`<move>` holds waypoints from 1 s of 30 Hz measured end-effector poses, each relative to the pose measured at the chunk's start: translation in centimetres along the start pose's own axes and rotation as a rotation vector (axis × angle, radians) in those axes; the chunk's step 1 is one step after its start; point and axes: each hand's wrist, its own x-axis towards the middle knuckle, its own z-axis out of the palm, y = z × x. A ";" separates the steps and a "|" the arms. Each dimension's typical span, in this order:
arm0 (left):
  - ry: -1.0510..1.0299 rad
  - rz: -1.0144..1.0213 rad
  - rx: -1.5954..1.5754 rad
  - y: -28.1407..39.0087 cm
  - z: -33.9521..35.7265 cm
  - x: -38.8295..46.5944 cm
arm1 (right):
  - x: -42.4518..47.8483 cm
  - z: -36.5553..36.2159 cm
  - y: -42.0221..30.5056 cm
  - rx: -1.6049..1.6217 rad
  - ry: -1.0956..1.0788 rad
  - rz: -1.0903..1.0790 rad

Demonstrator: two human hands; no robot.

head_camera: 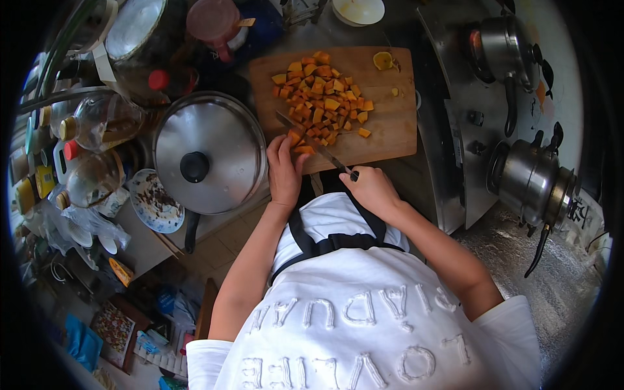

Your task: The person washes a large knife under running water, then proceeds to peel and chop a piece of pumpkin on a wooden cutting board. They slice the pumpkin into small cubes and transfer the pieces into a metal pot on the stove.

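Note:
A wooden cutting board lies before me with a heap of diced orange pumpkin on it. My right hand grips the dark handle of a kitchen knife, whose blade slants up and left across the board's near left part. At that same corner my left hand has its fingertips and thumb around a pumpkin piece, close beside the blade. Another small piece lies by the thumb. Towards the board's far right corner is a yellowish pumpkin end piece.
Left of the board stands a lidded pan, its handle pointing towards me. Beyond it are a stained plate and oil bottles. On the right, a lidded saucepan and a stacked pot stand on the stove. A white bowl is at the back.

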 end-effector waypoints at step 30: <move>0.021 0.054 -0.027 -0.9 1.7 0.0 | 3.9 1.9 -0.2 -0.086 -0.148 0.132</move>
